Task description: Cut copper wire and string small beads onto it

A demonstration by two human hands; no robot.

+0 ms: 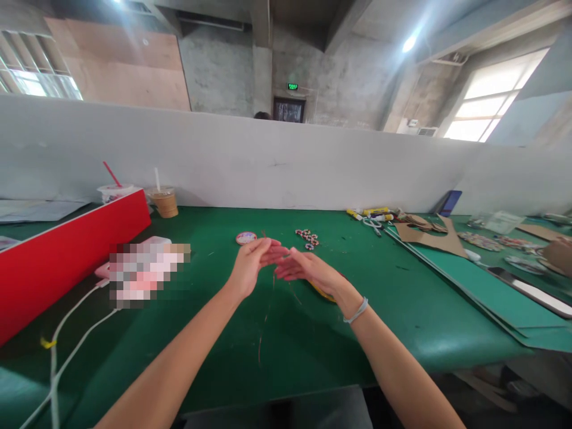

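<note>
while the head view looks down on the green table point(223, 357), both hands are meeting right in the middle! the left hand point(257, 262) comes in palm inward, its fingers stretched fairly straight; the right hand point(308, 265) answers, fingers long and reaching toward it, fingertips close together. is either pinching anything? i can't tell, nor how wide the thumbs stand off. and look at the fine strands point(260, 351), just below the hands; whether they hang or lie flat, i can't say. beyond the fingertips sit the beaded pieces point(307, 238) and, to their left, a round tin point(246, 238), probably there for easy reach. something yellow point(322, 292) peeks from under the right wrist, mostly hidden. out left, the cup point(165, 202) stands against the partition point(268, 167), presumably safe from elbows, and the cardboard point(453, 241) lies off right, likely for the same reason.
</note>
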